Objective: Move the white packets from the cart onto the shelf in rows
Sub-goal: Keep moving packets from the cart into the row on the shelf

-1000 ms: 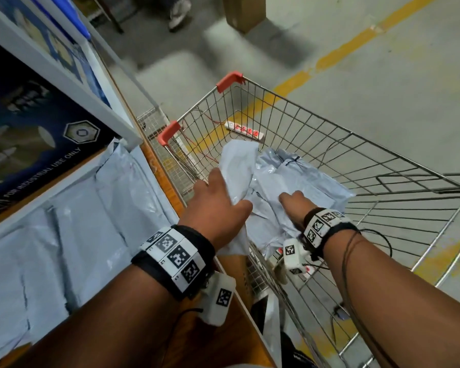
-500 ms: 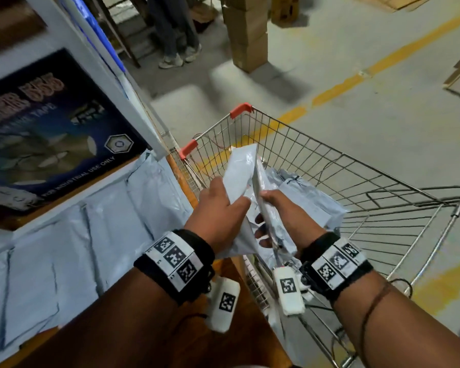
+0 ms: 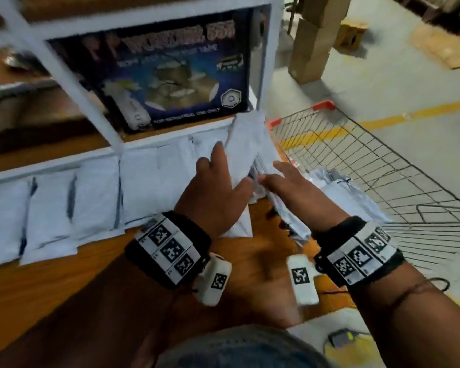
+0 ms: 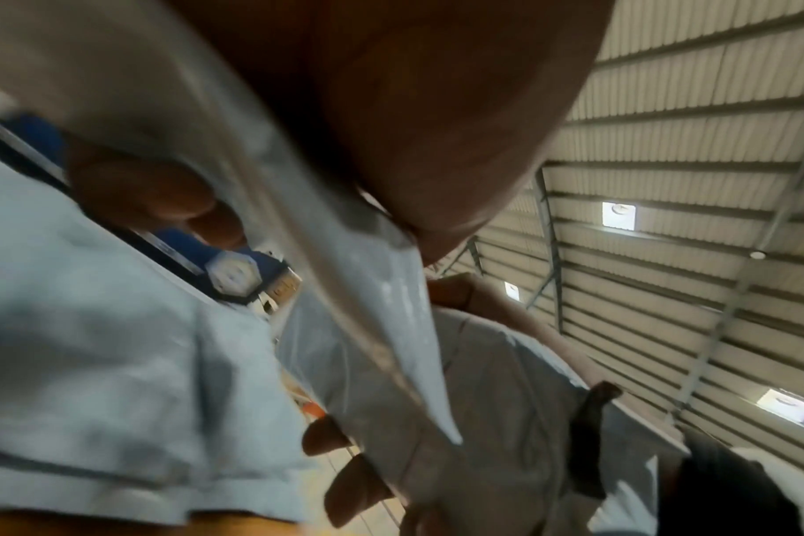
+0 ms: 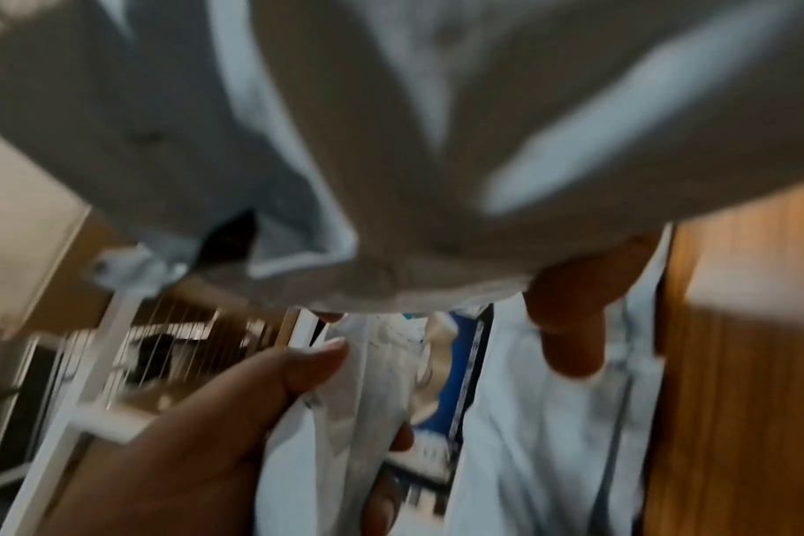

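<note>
My left hand (image 3: pixel 220 184) grips a white packet (image 3: pixel 247 144) that stands upright over the right end of the wooden shelf (image 3: pixel 250 274). My right hand (image 3: pixel 289 184) holds a second white packet (image 3: pixel 287 216) edge-on, just right of the first. The left wrist view shows my thumb and fingers (image 4: pixel 161 196) pinching the first packet (image 4: pixel 372 290). The second packet (image 5: pixel 391 145) fills the top of the right wrist view, with a finger (image 5: pixel 570 322) curled under it. A row of white packets (image 3: pixel 90 197) lies along the shelf. More packets (image 3: pixel 353 200) lie in the wire cart (image 3: pixel 382 166).
A dark blue box (image 3: pixel 170 73) stands on the white-framed upper shelf level (image 3: pixel 170 134), right above the packet row. Stacked cardboard boxes (image 3: pixel 313 43) stand on the floor beyond the cart. A yellow floor line (image 3: pixel 409 115) runs past the cart.
Both hands have lifted their packets out of the cart and carried them left, over the shelf's right end. The view has swung from the cart to the shelf.
</note>
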Demonstrator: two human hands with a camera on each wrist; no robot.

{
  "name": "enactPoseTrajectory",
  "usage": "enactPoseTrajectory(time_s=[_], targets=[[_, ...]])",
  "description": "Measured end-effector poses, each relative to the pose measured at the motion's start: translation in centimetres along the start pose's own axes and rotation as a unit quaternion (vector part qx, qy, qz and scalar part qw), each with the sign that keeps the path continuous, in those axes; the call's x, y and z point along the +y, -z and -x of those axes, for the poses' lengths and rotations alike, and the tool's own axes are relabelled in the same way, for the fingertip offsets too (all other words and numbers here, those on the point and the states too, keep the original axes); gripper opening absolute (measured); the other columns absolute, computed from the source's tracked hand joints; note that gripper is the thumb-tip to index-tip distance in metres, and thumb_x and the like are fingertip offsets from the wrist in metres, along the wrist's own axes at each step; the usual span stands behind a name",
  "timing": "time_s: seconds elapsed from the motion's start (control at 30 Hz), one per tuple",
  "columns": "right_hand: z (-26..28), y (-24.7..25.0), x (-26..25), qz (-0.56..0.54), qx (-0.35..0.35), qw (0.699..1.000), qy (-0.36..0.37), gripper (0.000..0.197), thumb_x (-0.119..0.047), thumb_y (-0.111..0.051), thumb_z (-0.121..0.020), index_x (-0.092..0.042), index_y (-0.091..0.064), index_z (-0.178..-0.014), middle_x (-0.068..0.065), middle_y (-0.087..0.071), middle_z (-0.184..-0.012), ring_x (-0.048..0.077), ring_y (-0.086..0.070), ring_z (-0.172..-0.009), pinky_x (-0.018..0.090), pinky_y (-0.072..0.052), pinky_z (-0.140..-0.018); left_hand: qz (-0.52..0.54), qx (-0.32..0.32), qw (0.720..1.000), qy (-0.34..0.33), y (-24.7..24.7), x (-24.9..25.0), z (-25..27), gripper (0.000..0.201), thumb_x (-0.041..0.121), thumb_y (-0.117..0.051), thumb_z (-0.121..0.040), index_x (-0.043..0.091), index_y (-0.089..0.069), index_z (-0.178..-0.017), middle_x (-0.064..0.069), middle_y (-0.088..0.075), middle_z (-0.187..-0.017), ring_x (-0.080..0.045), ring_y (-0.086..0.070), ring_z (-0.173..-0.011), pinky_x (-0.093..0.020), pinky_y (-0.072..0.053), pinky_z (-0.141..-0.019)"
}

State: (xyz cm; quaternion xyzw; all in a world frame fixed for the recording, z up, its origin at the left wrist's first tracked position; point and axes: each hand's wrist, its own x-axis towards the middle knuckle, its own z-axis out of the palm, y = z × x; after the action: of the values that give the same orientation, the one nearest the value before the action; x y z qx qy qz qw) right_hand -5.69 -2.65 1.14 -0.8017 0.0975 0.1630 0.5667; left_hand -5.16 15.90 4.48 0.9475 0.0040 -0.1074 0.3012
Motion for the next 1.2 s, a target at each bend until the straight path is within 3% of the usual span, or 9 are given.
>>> enactPoseTrajectory(time_s=[0.13, 0.27, 0.33, 0.43, 0.57, 0.67, 0.93, 1.1, 1.2], targets=[[2.7, -9.8, -5.0, 0.074, 0.000, 0.997, 0.009, 0.078, -0.061, -0.066, -0.091, -0.035, -0.040, -0.160, -0.017, -0.050, -0.152, 0.014, -0.050, -0.141, 0.040, -0.043, -0.114, -0.001, 0.030, 0.999, 0.036, 5.8, -9.8, 3.8, 0.089, 0.056, -0.057, -0.105, 0.027, -0.008, -0.172, -0.014, -0.034, -0.165, -0.039, -0.050, -0.145, -0.051, -0.046, -0.117], [3.4, -20.4, -9.2, 0.169, -0.029, 0.984, 0.050, 0.068, -0.058, -0.062, -0.097, -0.033, -0.041, -0.157, -0.017, -0.054, -0.139, 0.015, -0.055, -0.120, 0.036, -0.040, -0.098, -0.018, 0.087, 0.993, 0.072, 11.4, -20.1, 7.3, 0.089, 0.057, -0.057, -0.104, 0.028, -0.007, -0.172, -0.015, -0.039, -0.157, -0.039, -0.057, -0.135, -0.054, -0.052, -0.109], [3.7, -25.3, -11.2, 0.218, -0.028, 0.973, 0.066, 0.071, -0.062, -0.058, -0.098, -0.033, -0.037, -0.160, -0.010, -0.055, -0.142, 0.020, -0.055, -0.122, 0.038, -0.040, -0.099, -0.031, 0.108, 0.989, 0.101, 14.4, -25.1, 8.7, 0.092, 0.059, -0.056, -0.102, 0.029, -0.005, -0.172, -0.016, -0.039, -0.155, -0.039, -0.057, -0.134, -0.053, -0.053, -0.108], [3.6, -32.1, -13.0, 0.290, -0.031, 0.953, 0.077, 0.086, -0.076, -0.052, -0.089, -0.037, -0.030, -0.161, 0.005, -0.050, -0.160, 0.030, -0.053, -0.140, 0.047, -0.043, -0.111, -0.057, 0.138, 0.978, 0.149, 18.0, -32.5, 10.4, 0.092, 0.061, -0.055, -0.101, 0.029, -0.005, -0.171, -0.016, -0.042, -0.149, -0.040, -0.060, -0.127, -0.052, -0.055, -0.103], [3.8, -40.3, -15.9, 0.352, -0.060, 0.926, 0.127, 0.078, -0.061, -0.059, -0.097, -0.029, -0.031, -0.162, 0.018, -0.044, -0.156, 0.041, -0.051, -0.135, 0.050, -0.044, -0.107, -0.073, 0.165, 0.963, 0.200, 22.1, -41.0, 12.5, 0.091, 0.062, -0.054, -0.103, 0.026, -0.005, -0.170, -0.017, -0.038, -0.154, -0.040, -0.057, -0.130, -0.053, -0.054, -0.105], [3.0, -45.8, -17.6, 0.394, -0.055, 0.909, 0.122, 0.091, -0.074, -0.053, -0.088, -0.032, -0.023, -0.163, 0.019, -0.044, -0.154, 0.044, -0.054, -0.131, 0.049, -0.046, -0.100, -0.068, 0.172, 0.955, 0.234, 24.3, -46.3, 13.6, 0.089, 0.059, -0.056, -0.102, 0.026, -0.008, -0.169, -0.018, -0.035, -0.155, -0.044, -0.053, -0.132, -0.054, -0.052, -0.106], [-1.8, -55.8, -20.4, 0.505, -0.057, 0.855, 0.100, 0.101, -0.083, -0.042, -0.082, -0.023, -0.027, -0.162, 0.022, -0.051, -0.151, 0.042, -0.058, -0.131, 0.048, -0.049, -0.095, -0.078, 0.149, 0.951, 0.259, 25.7, -53.2, 10.4, 0.074, 0.057, -0.056, -0.104, 0.024, -0.026, -0.164, -0.020, -0.043, -0.148, -0.045, -0.055, -0.128, -0.054, -0.052, -0.101], [-5.0, -59.9, -22.1, 0.535, -0.051, 0.835, 0.117, 0.098, -0.086, -0.043, -0.079, -0.025, -0.036, -0.156, 0.022, -0.052, -0.145, 0.043, -0.059, -0.127, 0.049, -0.051, -0.095, -0.109, 0.164, 0.954, 0.224, 24.9, -54.7, 7.1, 0.080, 0.058, -0.059, -0.104, 0.018, -0.031, -0.167, -0.025, -0.046, -0.144, -0.048, -0.057, -0.123, -0.052, -0.053, -0.097], [-6.9, -61.7, -21.5, 0.561, -0.052, 0.819, 0.110, 0.095, -0.084, -0.039, -0.083, -0.024, -0.036, -0.156, 0.026, -0.050, -0.146, 0.046, -0.058, -0.128, 0.051, -0.050, -0.098, -0.169, 0.158, 0.950, 0.207, 24.3, -55.2, 5.7, 0.081, 0.067, -0.050, -0.104, 0.027, -0.026, -0.171, -0.024, -0.046, -0.145, -0.045, -0.056, -0.121, -0.051, -0.054, -0.093]])
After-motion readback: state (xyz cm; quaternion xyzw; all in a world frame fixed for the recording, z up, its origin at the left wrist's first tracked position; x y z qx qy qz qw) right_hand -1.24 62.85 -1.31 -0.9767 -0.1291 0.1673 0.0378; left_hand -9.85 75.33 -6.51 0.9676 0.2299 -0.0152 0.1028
